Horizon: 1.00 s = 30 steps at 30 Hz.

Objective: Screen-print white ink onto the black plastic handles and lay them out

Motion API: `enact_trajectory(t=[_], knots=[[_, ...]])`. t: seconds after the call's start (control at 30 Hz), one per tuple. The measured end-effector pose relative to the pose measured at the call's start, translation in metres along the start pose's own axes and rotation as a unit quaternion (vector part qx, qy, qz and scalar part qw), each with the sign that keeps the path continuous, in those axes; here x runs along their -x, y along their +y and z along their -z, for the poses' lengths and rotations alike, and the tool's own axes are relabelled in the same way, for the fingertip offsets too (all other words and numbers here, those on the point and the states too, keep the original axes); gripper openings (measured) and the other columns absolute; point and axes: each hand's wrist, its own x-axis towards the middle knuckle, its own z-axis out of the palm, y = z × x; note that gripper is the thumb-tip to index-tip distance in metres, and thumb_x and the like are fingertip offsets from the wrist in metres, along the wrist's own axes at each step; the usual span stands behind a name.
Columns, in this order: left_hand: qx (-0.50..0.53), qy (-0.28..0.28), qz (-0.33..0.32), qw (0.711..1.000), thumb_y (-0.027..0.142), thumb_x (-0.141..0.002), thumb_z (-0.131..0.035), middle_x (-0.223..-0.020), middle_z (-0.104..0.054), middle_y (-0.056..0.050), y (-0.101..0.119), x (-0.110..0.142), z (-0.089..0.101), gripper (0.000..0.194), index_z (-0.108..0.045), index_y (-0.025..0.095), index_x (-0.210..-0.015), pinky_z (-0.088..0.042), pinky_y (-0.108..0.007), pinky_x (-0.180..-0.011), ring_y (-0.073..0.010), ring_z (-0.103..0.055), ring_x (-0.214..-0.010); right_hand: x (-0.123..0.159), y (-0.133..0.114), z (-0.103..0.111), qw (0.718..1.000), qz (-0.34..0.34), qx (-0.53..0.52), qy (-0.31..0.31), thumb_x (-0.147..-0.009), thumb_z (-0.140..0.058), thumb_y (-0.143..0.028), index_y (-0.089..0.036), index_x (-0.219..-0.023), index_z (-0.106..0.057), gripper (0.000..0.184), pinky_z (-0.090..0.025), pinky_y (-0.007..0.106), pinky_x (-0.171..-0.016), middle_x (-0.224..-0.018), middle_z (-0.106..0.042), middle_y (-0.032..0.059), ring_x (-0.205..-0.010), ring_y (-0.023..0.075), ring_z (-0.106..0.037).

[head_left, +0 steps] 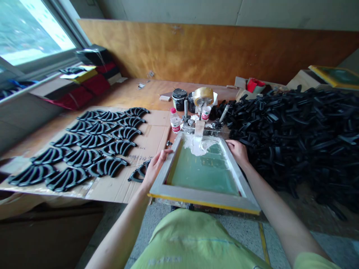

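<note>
Brown board (196, 52) stands along the back of the table (140, 98). From here I see the left hand (155, 164) and right hand (238, 151) gripping the framed green screen (203, 172), which lies between their closed fingers. Curved black pieces (94, 142) lie left of the left fingers, a black heap (294, 138) right of the right ones.

Daylight fills a window (30, 30) at ten o'clock; a grey wall (182, 13) spans twelve; speckled floor (151, 216) shows around six.
</note>
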Motion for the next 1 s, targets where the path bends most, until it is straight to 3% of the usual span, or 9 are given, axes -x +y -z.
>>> enact_trajectory(t=[0.13, 0.2, 0.3, 0.43, 0.6, 0.7, 0.77, 0.87, 1.0], knots=[[0.001, -0.033, 0.087, 0.996, 0.057, -0.077, -0.06, -0.072, -0.063, 0.0, -0.058, 0.009, -0.001, 0.066, -0.051, 0.021, -0.132, -0.042, -0.021, -0.051, -0.0127, -0.055, -0.057, -0.041, -0.037, -0.007, 0.991, 0.099, 0.026, 0.086, -0.082, -0.062, -0.026, -0.019, -0.132, -0.05, 0.052, -0.04, 0.045, -0.103, -0.135, -0.047, 0.0132, -0.122, 0.0292, -0.046], [0.004, -0.034, 0.097, 0.995, 0.055, -0.077, -0.062, -0.073, -0.064, 0.001, -0.082, 0.007, -0.005, 0.075, -0.041, 0.022, -0.141, -0.043, -0.022, -0.051, -0.0132, -0.056, -0.057, -0.058, -0.064, -0.025, 0.985, 0.15, 0.063, 0.054, -0.078, -0.069, -0.024, -0.016, -0.13, -0.05, 0.057, -0.04, 0.045, -0.102, -0.132, -0.047, 0.0154, -0.121, 0.0308, -0.045], [-0.028, -0.031, 0.093, 0.995, 0.054, -0.079, -0.059, -0.079, -0.066, -0.001, -0.103, 0.002, -0.008, 0.072, -0.042, 0.022, -0.141, -0.044, -0.022, -0.054, -0.0136, -0.058, -0.061, -0.066, -0.089, -0.052, 0.978, 0.164, 0.121, -0.037, -0.079, -0.066, -0.018, -0.015, -0.107, -0.06, 0.029, -0.045, 0.038, -0.088, -0.103, -0.062, 0.0133, -0.101, 0.0273, -0.054], [-0.043, -0.025, 0.093, 0.994, 0.055, -0.079, -0.058, -0.085, -0.067, -0.003, -0.111, -0.002, -0.007, 0.065, -0.049, 0.021, -0.135, -0.046, -0.023, -0.059, -0.015, -0.06, -0.068, -0.039, -0.088, -0.065, 0.968, 0.173, 0.144, -0.108, -0.082, -0.056, -0.013, -0.017, -0.086, -0.061, 0.008, -0.044, 0.032, -0.077, -0.084, -0.064, 0.0093, -0.086, 0.0229, -0.056], [-0.051, -0.012, 0.09, 0.995, 0.055, -0.079, -0.058, -0.081, -0.066, -0.002, -0.114, -0.002, -0.007, 0.063, -0.053, 0.019, -0.131, -0.045, -0.023, -0.057, -0.0144, -0.059, -0.065, 0.0, -0.071, -0.036, 0.927, 0.318, 0.086, -0.181, -0.079, -0.05, -0.006, -0.017, -0.083, -0.063, 0.018, -0.041, 0.029, -0.073, -0.083, -0.064, 0.0071, -0.087, 0.0212, -0.055], [-0.05, -0.012, 0.089, 0.995, 0.056, -0.079, -0.057, -0.079, -0.065, -0.002, -0.114, -0.002, -0.008, 0.063, -0.053, 0.018, -0.13, -0.044, -0.022, -0.057, -0.0141, -0.058, -0.065, -0.003, -0.068, -0.022, 0.914, 0.333, 0.048, -0.226, -0.078, -0.055, -0.008, -0.02, -0.079, -0.064, 0.015, -0.039, 0.026, -0.069, -0.078, -0.064, 0.0032, -0.082, 0.0184, -0.056], [-0.044, -0.012, 0.09, 0.995, 0.056, -0.079, -0.057, -0.078, -0.065, -0.002, -0.114, -0.002, -0.008, 0.063, -0.053, 0.018, -0.129, -0.044, -0.022, -0.056, -0.0137, -0.058, -0.064, -0.009, -0.069, -0.024, 0.933, 0.295, 0.038, -0.204, -0.079, -0.06, -0.013, -0.02, -0.077, -0.065, 0.009, -0.038, 0.026, -0.068, -0.078, -0.064, 0.002, -0.079, 0.0177, -0.056], [-0.034, -0.009, 0.096, 0.995, 0.056, -0.078, -0.059, -0.077, -0.065, -0.001, -0.112, -0.002, -0.007, 0.064, -0.054, 0.019, -0.129, -0.043, -0.022, -0.055, -0.0132, -0.057, -0.061, -0.005, -0.071, -0.038, 0.956, 0.267, 0.037, -0.113, -0.081, -0.057, -0.01, -0.019, -0.086, -0.067, 0.014, -0.041, 0.029, -0.075, -0.087, -0.066, 0.0051, -0.087, 0.0199, -0.056], [-0.021, -0.019, 0.102, 0.994, 0.057, -0.077, -0.06, -0.077, -0.067, -0.001, -0.11, -0.001, -0.005, 0.065, -0.051, 0.02, -0.13, -0.043, -0.022, -0.052, -0.0132, -0.058, -0.059, 0.019, -0.066, -0.048, 0.94, 0.324, 0.022, -0.102, -0.083, -0.051, -0.006, -0.017, -0.098, -0.066, 0.024, -0.044, 0.032, -0.082, -0.095, -0.067, 0.0079, -0.095, 0.0217, -0.055]])
